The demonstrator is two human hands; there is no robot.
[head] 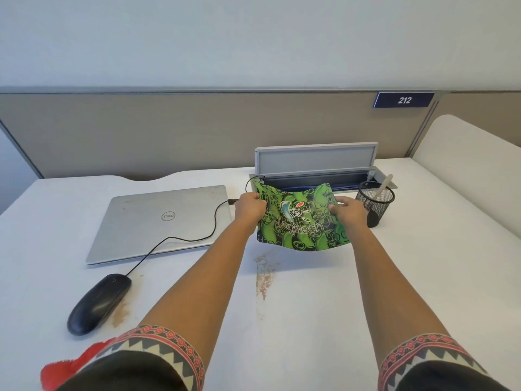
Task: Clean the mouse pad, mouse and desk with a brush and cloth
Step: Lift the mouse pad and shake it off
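I have the green patterned soft mouse pad up off the white desk, in the air just in front of the open grey cable tray, over the far middle of the desk. Left hand pinches the pad's left edge and right hand pinches its right edge, fingers curled onto it both sides. The pad sags in the middle, so I judge it light, thin and floppy, with no stiffness. Best hold is opposite edges, as now, so it hangs spread. Both arms reach forward, nearly straight, backs of hands up. Brown grit lies on the desk below the pad, more beside the black corded mouse near left. Red cloth is by my left sleeve.
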